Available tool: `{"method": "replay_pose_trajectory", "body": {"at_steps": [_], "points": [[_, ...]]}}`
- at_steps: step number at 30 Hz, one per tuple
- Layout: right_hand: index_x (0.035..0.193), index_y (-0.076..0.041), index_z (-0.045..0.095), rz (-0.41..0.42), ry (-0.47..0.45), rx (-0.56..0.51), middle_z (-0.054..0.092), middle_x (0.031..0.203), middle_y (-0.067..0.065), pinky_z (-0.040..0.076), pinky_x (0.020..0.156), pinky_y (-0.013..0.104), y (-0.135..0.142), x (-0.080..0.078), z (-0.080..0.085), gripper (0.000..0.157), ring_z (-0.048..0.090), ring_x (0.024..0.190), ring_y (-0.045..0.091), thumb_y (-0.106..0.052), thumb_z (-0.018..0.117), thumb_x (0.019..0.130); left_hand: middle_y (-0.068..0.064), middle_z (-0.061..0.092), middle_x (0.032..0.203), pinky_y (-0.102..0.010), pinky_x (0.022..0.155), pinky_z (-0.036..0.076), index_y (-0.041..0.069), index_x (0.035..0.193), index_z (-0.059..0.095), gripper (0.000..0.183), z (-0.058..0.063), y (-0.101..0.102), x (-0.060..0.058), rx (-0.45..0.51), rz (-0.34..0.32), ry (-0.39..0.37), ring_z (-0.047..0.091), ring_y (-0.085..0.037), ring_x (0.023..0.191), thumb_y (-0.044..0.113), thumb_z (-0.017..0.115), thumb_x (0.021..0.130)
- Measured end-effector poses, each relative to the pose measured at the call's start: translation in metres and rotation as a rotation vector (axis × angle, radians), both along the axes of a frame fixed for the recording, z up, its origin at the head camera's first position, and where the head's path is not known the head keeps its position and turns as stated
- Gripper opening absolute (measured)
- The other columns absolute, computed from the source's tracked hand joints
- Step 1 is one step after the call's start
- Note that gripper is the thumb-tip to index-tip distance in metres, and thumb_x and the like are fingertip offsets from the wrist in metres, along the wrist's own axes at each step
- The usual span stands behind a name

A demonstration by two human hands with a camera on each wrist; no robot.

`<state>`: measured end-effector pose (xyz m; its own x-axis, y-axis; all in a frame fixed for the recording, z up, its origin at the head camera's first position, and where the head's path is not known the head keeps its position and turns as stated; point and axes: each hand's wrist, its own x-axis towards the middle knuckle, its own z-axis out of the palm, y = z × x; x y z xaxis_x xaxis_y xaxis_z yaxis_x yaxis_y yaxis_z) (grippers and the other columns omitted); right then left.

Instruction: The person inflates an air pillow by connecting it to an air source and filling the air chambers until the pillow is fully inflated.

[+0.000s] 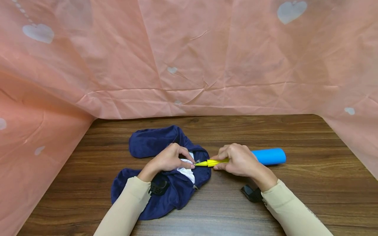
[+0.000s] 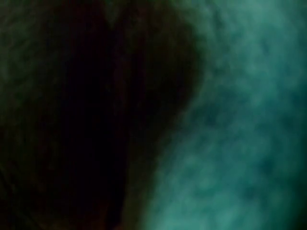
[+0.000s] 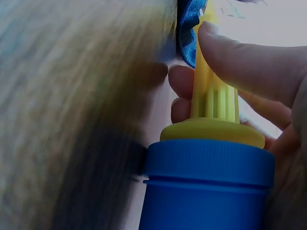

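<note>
A navy U-shaped fabric pillow (image 1: 153, 142) lies on the table with its two arms pointing left. White inner material (image 1: 188, 175) shows through its zipped opening. My left hand (image 1: 169, 159) pinches a small clear valve at that opening between thumb and fingertips. With thumb and fingers, my right hand (image 1: 237, 160) grips the yellow nozzle (image 3: 216, 103) of a hand pump. The pump's blue barrel (image 1: 270, 156) extends to the right behind the hand. The nozzle's thin tip meets the valve at the left fingertips. Dark blur fills the left wrist view.
The wooden table (image 1: 310, 150) extends around the pillow and pump. A pink curtain (image 1: 192, 65) with pale hearts hangs along the back and both sides. A zipper pull (image 1: 195, 187) sits at the pillow's near edge. Black bands (image 1: 251, 193) are on both wrists.
</note>
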<state>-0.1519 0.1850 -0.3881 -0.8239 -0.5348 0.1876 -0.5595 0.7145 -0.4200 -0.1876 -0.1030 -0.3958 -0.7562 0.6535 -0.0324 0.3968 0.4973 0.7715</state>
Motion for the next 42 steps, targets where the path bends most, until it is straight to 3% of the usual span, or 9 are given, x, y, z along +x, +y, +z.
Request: {"method": "replay_pose_trajectory", "body": {"at_steps": [10,27,42], "points": [[0.108,-0.032,0.088,0.007,-0.019,0.021,0.076,0.091,-0.020,0.043,0.062,0.025,-0.002,-0.003,0.002,0.019,0.060,0.075,-0.001,-0.033,0.089,0.088,-0.001,0.083,0.099,-0.021,0.074,0.057,0.012,0.097,0.088,0.008,-0.001,0.001,-0.002,0.039,-0.025,-0.013,0.070,-0.002,0.080,0.015,0.088,0.089],[0.108,-0.032,0.087,0.077,-0.040,0.036,0.075,0.092,-0.019,0.046,0.065,0.025,-0.003,-0.006,0.005,0.020,0.060,0.078,-0.001,-0.030,0.089,0.088,-0.002,0.080,0.095,-0.022,0.086,0.056,0.010,0.092,0.087,0.005,-0.003,0.005,-0.005,0.061,-0.076,0.003,0.068,-0.002,0.091,0.011,0.089,0.088],[0.106,-0.032,0.088,0.035,-0.040,0.017,0.073,0.087,-0.021,0.041,0.060,0.023,-0.012,0.000,-0.001,0.020,0.053,0.070,-0.004,-0.030,0.090,0.086,-0.003,0.080,0.094,-0.023,0.084,0.057,0.010,0.094,0.087,0.006,-0.005,-0.004,0.000,0.081,-0.088,-0.004,0.067,-0.003,0.091,0.011,0.088,0.089]]}}
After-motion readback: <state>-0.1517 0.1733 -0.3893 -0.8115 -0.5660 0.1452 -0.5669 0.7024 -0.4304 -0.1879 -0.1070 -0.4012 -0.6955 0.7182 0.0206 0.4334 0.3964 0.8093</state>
